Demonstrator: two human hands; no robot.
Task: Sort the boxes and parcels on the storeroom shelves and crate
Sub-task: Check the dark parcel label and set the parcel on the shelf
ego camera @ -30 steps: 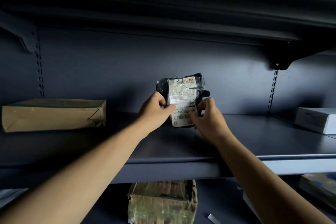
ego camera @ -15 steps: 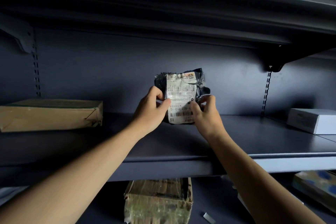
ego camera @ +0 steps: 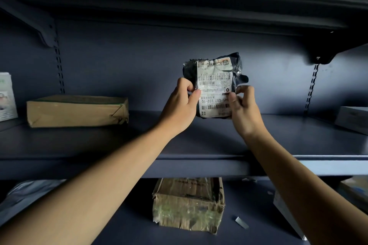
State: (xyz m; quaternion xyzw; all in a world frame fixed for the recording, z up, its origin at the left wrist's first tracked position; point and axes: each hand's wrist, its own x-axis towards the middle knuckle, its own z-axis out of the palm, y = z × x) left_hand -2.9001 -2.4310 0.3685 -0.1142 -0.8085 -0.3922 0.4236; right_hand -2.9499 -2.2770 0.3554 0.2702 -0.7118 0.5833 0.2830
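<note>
**Parcel held up over the middle shelf, label to the reader**

Little has shifted in the past second. The black parcel (ego camera: pixel 214 85) stays upright between both hands over the middle shelf (ego camera: pixel 199 145), and its white shipping label (ego camera: pixel 216 89) now shows larger and sharper, facing the person. The grips have crept up from the lower corners. The left hand (ego camera: pixel 179 105) pinches the parcel's left edge with its thumb on the label. The right hand (ego camera: pixel 244 111) pinches the right edge with its fingers curled round the wrap. I cannot tell whether the bottom of the parcel touches the shelf or hangs just above it. My reading is that the label is being checked before a place is chosen, so this parcel is not yet sorted.

The view has also swung left, bringing a white packet (ego camera: pixel 7 97) into sight at the far left of that shelf.

As for what holds what:

- **Middle shelf:** a flat tan box (ego camera: pixel 77 110) lies well left of the hands, just beside the packet, and a white box (ego camera: pixel 352 119) lies at the far right.
- **Lower shelf (ego camera: pixel 123 228):** it carries a worn cardboard box (ego camera: pixel 189 205), a grey mailer bag (ego camera: pixel 25 195) at the left, a pale box (ego camera: pixel 286 211) at the right, and a small metal scrap (ego camera: pixel 241 222).

No crate is in view.
</note>
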